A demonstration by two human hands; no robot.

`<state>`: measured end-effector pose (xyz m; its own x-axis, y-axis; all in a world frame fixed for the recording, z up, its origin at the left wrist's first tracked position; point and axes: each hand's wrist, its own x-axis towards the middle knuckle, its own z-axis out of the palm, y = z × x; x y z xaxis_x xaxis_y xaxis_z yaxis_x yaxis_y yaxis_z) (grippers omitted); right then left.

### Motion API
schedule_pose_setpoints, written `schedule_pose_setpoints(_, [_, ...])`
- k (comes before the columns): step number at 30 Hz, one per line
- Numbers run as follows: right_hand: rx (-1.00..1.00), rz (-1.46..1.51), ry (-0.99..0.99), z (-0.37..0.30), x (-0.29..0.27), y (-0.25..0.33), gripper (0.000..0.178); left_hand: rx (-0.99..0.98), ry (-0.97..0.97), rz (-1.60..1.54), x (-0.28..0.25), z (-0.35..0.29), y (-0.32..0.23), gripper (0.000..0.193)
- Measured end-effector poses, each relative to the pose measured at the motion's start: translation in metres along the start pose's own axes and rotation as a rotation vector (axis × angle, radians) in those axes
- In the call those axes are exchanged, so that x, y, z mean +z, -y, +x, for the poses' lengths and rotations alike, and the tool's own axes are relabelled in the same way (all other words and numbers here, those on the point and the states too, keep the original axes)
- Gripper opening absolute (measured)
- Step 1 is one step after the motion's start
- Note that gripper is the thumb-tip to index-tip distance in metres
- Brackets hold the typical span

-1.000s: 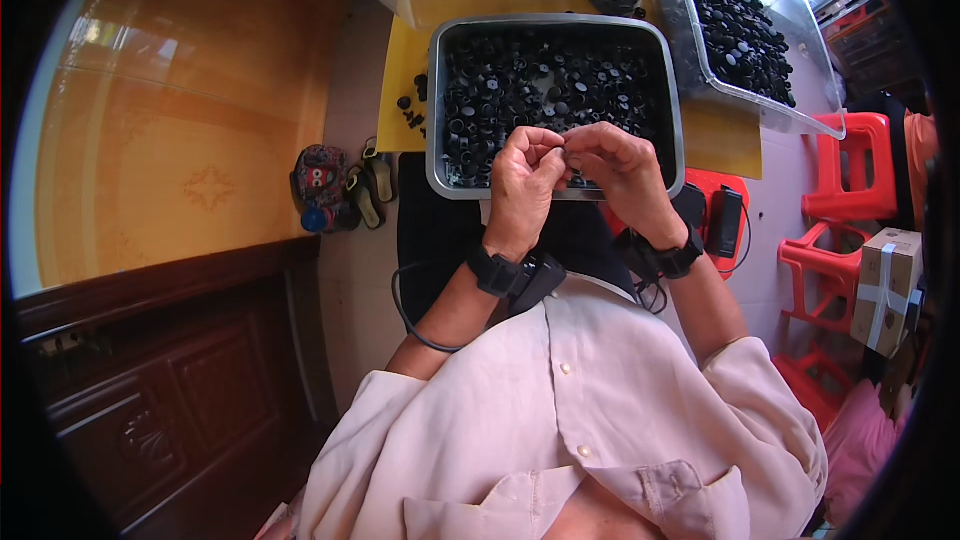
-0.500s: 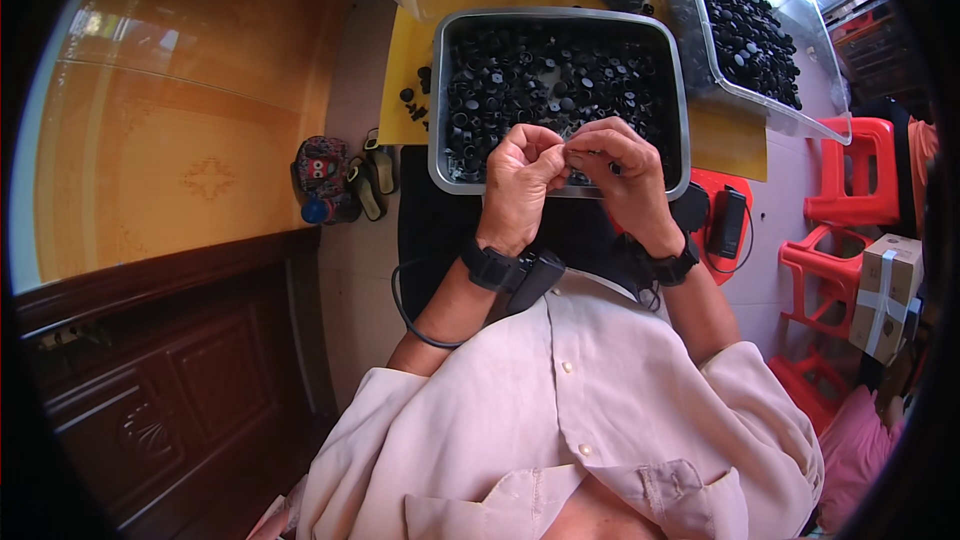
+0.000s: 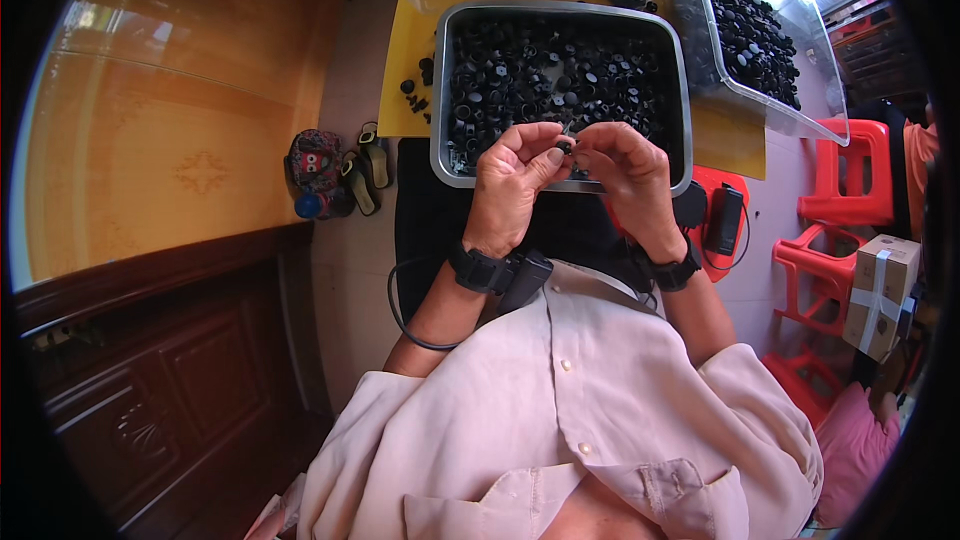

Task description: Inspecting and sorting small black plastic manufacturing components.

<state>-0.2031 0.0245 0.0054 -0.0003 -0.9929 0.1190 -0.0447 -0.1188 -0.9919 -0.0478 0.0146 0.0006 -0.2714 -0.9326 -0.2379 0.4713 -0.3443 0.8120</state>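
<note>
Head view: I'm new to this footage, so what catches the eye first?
The grey tray heaped with small black parts, top centre. Just over its near edge, the left hand and right hand meet, pinching one black part. A red stool stands at right.

Dull grey metal tray (image 3: pixel 684 90) with smooth rim, matt black plastic parts (image 3: pixel 550 80) heaped inside, clear glossy plastic bin (image 3: pixel 800 105), smooth yellow mat (image 3: pixel 735 135), glossy red plastic stools (image 3: pixel 850 165), brown cardboard box (image 3: pixel 880 290), carved dark polished wood cabinet (image 3: pixel 180 370), soft pale cloth shirt (image 3: pixel 560 410).
</note>
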Motion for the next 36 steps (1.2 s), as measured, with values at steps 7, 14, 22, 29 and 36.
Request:
schedule_pose_setpoints(7, [-0.058,-0.210,0.014,0.001,0.005,0.013,0.014,0.093,-0.034,0.114,-0.002,-0.003,0.000,0.026])
schedule_pose_setpoints(14, [-0.058,-0.339,0.052,-0.001,0.008,0.021,0.011,0.178,0.019,0.323,-0.008,-0.007,-0.002,0.024])
schedule_pose_setpoints(22, [-0.018,-0.678,0.156,0.033,-0.035,0.039,0.017,0.086,-0.053,0.301,-0.012,-0.011,-0.008,0.017])
schedule_pose_setpoints(29, [-0.076,-1.189,0.475,0.068,-0.027,0.028,0.021,0.044,-0.052,-0.092,-0.024,-0.008,-0.010,0.017])
schedule_pose_setpoints(36, [-0.167,-1.345,0.642,0.104,0.001,0.005,0.019,-0.003,-0.093,-0.121,-0.023,-0.014,-0.013,0.019])
